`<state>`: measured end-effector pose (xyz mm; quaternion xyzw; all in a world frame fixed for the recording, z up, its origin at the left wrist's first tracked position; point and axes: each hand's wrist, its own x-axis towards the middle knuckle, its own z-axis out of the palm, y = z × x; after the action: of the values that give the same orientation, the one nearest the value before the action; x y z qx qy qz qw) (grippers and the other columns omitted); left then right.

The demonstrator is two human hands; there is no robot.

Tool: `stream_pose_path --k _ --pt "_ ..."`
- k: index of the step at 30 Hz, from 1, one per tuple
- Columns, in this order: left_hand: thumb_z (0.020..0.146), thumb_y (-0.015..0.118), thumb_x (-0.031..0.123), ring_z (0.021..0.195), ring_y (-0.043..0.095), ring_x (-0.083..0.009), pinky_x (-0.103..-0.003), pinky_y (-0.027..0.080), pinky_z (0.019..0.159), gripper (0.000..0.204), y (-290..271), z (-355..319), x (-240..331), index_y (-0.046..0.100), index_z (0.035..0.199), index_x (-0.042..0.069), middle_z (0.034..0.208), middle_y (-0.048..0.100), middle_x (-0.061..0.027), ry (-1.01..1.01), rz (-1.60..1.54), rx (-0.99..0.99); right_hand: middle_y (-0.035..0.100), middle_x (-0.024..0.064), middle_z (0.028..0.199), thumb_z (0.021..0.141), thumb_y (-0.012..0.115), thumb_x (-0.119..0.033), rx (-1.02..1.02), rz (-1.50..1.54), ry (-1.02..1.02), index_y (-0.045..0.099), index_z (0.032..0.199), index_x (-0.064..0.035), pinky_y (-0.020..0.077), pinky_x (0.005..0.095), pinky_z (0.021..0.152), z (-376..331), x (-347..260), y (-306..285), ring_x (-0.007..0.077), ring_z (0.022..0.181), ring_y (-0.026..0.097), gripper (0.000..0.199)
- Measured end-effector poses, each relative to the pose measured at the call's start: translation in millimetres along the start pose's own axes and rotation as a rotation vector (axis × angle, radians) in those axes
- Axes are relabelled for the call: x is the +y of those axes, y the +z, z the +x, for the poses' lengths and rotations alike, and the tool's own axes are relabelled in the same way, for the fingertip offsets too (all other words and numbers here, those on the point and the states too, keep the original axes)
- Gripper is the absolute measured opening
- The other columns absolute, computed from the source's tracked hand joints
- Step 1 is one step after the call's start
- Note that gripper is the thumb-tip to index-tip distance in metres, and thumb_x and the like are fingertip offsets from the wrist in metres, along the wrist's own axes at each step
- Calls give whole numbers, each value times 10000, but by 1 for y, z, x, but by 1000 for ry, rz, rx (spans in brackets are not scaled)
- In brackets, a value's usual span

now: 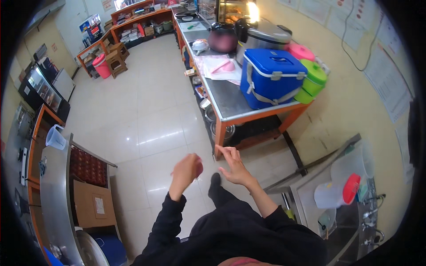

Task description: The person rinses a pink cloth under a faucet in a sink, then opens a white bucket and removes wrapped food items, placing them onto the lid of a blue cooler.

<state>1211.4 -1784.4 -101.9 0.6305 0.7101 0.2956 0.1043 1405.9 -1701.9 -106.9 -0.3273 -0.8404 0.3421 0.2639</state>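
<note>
Apparently between handlings, above tiled floor (155, 104); next calling, in all likelihood, for a closer approach before any grasp. At left hand (185, 172), curled and blurred: cannot tell whether grasping anything. At right hand (236, 167): released, with fingers spread. Ahead and to the right, well apart from both: blue cooler box (270, 82), on steel-topped table (227, 96).

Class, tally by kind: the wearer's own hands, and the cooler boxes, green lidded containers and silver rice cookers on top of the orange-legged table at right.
Hands: 2 (left hand, right hand)
Blue cooler box: 1
Green lidded container: 1
Silver rice cooker: 1
Total: 5
</note>
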Motion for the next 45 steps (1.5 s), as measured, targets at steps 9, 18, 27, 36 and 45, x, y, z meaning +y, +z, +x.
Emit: stream_pose_path --k 9,18,27,36,45 --pt "884 517 71 739 602 -331 -371 488 683 88 -40 157 -73 560 950 31 836 592 -148 85 -201 -273 596 120 1075 772 659 -96 -83 357 -253 603 926 -62 430 389 906 193 55 44 287 1044 563 168" --pt "838 594 64 719 618 -262 -322 497 645 114 -107 300 -149 616 950 64 817 623 -100 97 -142 -105 596 159 938 797 604 -58 -235 525 -185 441 995 -36 478 390 710 367 60 85 342 839 612 257" --pt "819 629 159 692 618 -218 -320 498 587 134 -177 442 -292 633 950 129 792 629 -35 246 115 0 585 143 900 737 605 -69 -155 24 -359 578 950 -36 480 413 724 560 100 135 349 813 583 218" --pt "767 550 68 747 624 -243 -341 518 629 343 -200 615 -471 632 1064 218 1133 571 -1 556 332 -346 616 176 840 832 540 -54 5 128 -44 614 932 -12 478 377 698 734 131 118 339 812 612 132" --pt "792 428 -88 1177 454 -168 -276 406 922 787 -64 772 -528 99 1480 105 1465 278 -89 0 -894 -761 587 146 811 837 598 -134 228 170 194 656 915 -24 457 375 668 864 171 111 304 752 583 147"
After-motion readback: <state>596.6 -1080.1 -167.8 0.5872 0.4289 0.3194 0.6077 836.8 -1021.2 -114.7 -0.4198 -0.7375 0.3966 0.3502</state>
